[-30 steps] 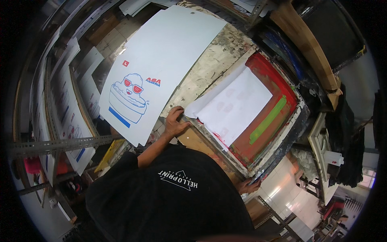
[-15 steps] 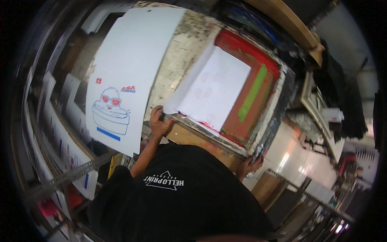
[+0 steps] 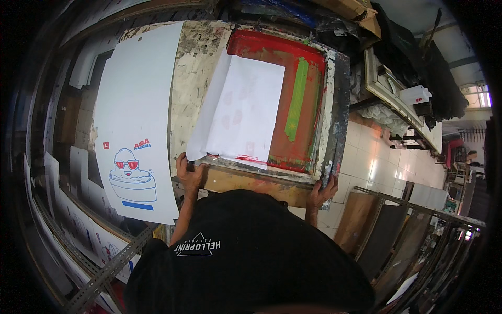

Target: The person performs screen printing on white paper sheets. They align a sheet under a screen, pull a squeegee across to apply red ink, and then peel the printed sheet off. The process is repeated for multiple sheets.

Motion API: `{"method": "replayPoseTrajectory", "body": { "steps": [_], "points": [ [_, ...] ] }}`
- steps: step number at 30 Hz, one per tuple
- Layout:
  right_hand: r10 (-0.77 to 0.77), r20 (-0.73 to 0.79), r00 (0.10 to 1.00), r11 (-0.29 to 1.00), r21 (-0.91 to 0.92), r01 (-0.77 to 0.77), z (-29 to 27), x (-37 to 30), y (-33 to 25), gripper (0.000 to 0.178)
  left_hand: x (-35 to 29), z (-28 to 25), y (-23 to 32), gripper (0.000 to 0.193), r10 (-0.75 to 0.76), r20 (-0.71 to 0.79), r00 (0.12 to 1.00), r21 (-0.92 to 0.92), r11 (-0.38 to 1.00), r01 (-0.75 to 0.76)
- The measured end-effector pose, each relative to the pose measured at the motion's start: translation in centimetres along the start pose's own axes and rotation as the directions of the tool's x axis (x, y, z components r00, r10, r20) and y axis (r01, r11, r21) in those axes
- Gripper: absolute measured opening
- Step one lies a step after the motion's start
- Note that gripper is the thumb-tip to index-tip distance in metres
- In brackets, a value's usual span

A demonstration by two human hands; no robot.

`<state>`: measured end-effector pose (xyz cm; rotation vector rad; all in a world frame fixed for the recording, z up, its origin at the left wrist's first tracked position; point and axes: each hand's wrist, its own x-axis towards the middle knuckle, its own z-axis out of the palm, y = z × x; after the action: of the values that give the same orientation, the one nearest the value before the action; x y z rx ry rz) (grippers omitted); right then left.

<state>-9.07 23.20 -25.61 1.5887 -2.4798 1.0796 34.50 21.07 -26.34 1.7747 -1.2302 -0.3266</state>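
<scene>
Left hand [image 3: 189,175] gripping the near left corner of the printing screen [image 3: 293,99], right hand [image 3: 321,191] clasping its near right corner, screen lying flat on the stained tabletop [image 3: 196,78], long axis running away from the person, printed sheet [image 3: 136,125] alongside on the left

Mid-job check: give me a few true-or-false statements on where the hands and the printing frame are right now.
1. The left hand grips the near left corner of the printing frame. True.
2. The right hand is lifted clear of the frame. False: it holds the frame's near right corner.
3. A white sheet lies over the red screen. True.
4. The green strip lies on the printed poster. False: it is on the red screen, right of the white sheet.
5. The printed poster lies left of the frame. True.
</scene>
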Motion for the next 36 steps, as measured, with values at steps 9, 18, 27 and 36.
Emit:
{"method": "replayPoseTrajectory", "body": {
  "steps": [9, 18, 27, 36],
  "points": [
    [-0.024, 0.006, 1.0, 1.0, -0.012, 0.024, -0.1, 0.2, -0.4, 0.056, 0.3, -0.4, 0.3, 0.054, 0.063, 0.012, 0.998, 0.063, 0.996, -0.064],
    [0.037, 0.046, 0.998, 0.999, -0.022, -0.036, -0.4, 0.2, -0.8, 0.054, 0.2, -0.3, 0.6, 0.055, 0.035, 0.016, 0.999, 0.065, 0.997, -0.036],
    [0.035, 0.035, 0.999, 0.999, -0.022, -0.034, -0.4, 0.0, -0.8, 0.055, 0.1, -0.3, 0.2, 0.056, 0.041, 0.016, 0.999, 0.102, 0.994, -0.042],
    [0.011, 0.043, 0.999, 1.0, -0.015, -0.011, -0.3, 0.1, -0.4, 0.053, 0.1, -0.2, -0.3, 0.057, 0.065, 0.006, 0.998, 0.061, 0.996, -0.065]
  ]
}}
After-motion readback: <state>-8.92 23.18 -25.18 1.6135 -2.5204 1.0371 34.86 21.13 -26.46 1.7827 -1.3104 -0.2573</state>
